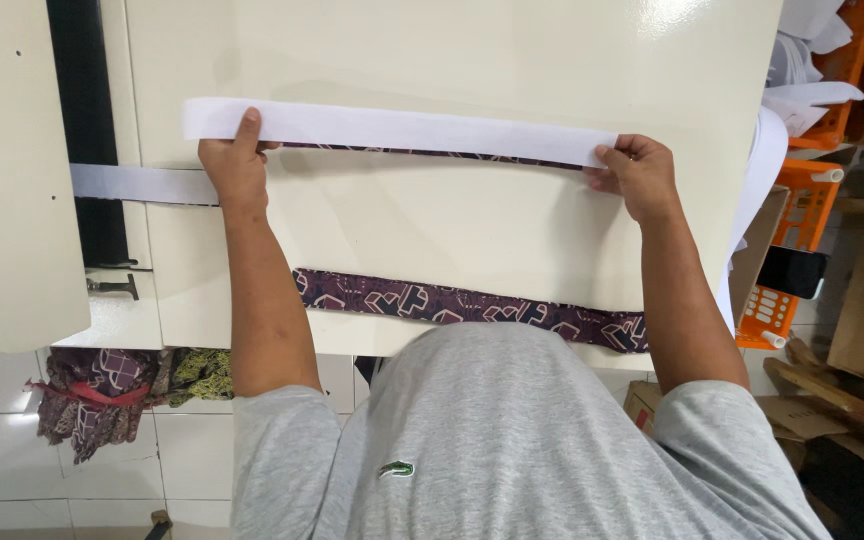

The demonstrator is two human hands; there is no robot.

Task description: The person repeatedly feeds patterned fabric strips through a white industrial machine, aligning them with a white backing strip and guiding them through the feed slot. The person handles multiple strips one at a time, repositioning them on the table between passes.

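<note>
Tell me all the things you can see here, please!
white strip: one, white, across the table top, held at both ends
patterned strip under it: one, dark purple, peeking out below the white strip
patterned strip: one, purple print, near table edge
second white strip: one, white, at the left
table: one, cream
crates: orange, right side
fabric bundle: mixed colours, lower left
grey shirt: one, worn
left hand: pinching the strip's left end
right hand: pinching its right end

Both arms stretched out wide, left hand pressing flat-ish, right hand curled, fingers pinched shut.
</note>
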